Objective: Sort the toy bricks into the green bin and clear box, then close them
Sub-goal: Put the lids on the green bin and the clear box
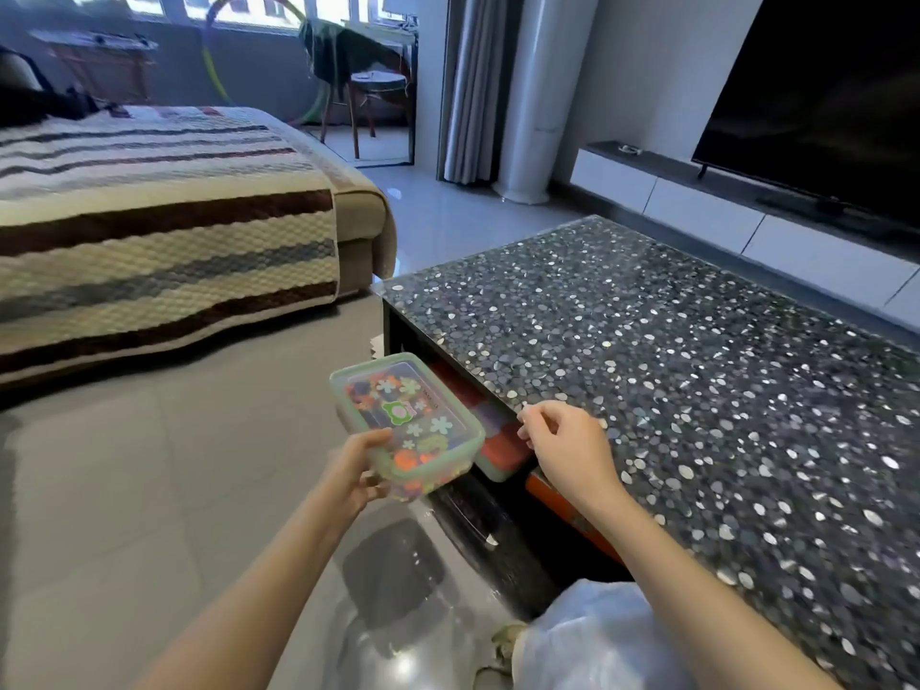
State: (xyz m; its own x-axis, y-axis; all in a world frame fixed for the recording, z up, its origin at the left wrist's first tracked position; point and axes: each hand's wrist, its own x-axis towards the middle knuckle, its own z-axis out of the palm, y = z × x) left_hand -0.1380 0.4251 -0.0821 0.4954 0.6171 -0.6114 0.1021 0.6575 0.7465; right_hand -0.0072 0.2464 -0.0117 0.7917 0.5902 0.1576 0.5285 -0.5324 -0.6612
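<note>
table (697,366): dark pebble-pattern top, standing on floor
under top: green-rimmed box (500,474) sitting tucked in, sticking out at the edge
floor (174,490): grey tiles, reflecting light

On my feed, a pale grey tiled floor (149,490) shines glossy near the bottom edge. At left is a sofa (359,211) under a quilted cover (174,241) striped cream, brown and grey-blue. At right stands a low table (697,390) with a dark, pebble-patterned top. Behind it, a large dark television (821,102) sits on a long white console (697,201) against a white wall (647,67). Grey curtains (468,82) hang beside a white column (532,92), perhaps an air-conditioning unit. Further back, daylight enters through windows (249,5) above a wooden chair (368,92) draped with a dark garment (333,47). A coloured hoop (205,62) leans nearby.
</note>
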